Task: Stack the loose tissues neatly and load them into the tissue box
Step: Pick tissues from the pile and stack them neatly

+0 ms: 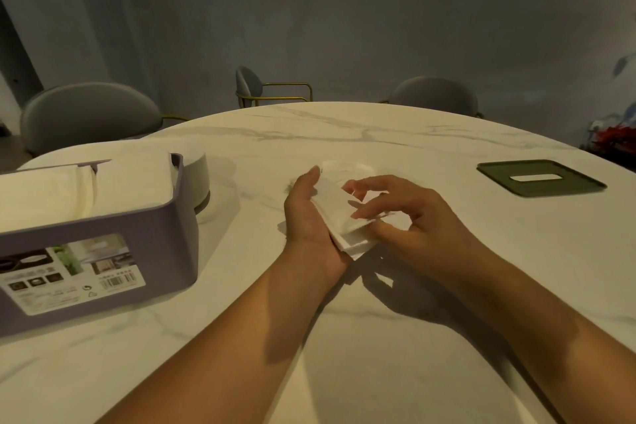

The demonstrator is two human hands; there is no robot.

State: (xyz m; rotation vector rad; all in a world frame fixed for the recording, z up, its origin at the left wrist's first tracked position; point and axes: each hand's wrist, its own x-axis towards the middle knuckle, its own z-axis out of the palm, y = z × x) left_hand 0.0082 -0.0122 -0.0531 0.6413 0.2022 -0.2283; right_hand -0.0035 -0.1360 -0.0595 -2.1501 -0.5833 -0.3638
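- Head view: the left hand point(311, 213) stands on edge, its straight fingers flat against the left side of the tissue stack point(335, 205) at mid-counter point(378, 337).
- The right hand point(406, 217) pinches the stack's right edge, with curled fingers on top.
- The tissue box point(165, 251), open and part-filled, stands well to the left.
- The lid point(578, 182) lies far to the right.

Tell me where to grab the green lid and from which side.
Grip the lid by its near rim, coming from the right, the side nearest the right hand once it lets go of the tissue stack. The lid lies flat on the table, so probably only its thin edge or centre slot gives fingers purchase.
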